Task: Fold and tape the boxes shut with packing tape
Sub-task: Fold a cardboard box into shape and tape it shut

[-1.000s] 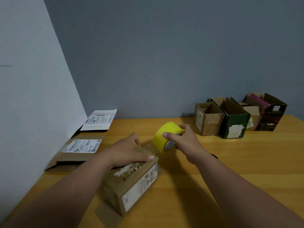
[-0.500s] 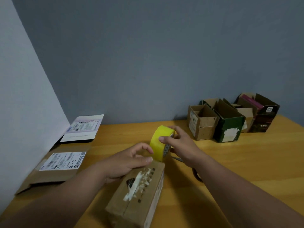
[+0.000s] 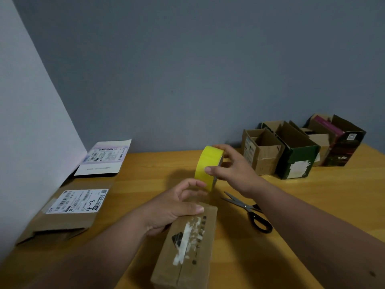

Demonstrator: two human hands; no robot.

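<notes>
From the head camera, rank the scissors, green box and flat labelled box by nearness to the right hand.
1. Scissors, just below the right hand.
2. Green box, to its right by the wall.
3. Flat labelled box, far left.

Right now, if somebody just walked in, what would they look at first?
Probably the bright yellow tape roll, held up by the right hand in the middle, above the wooden table. Just below it, the left hand rests on a closed brown box, with its fingers reaching toward the roll. Black-handled scissors lie to the right of that box, and some open boxes stand by the back wall.
</notes>
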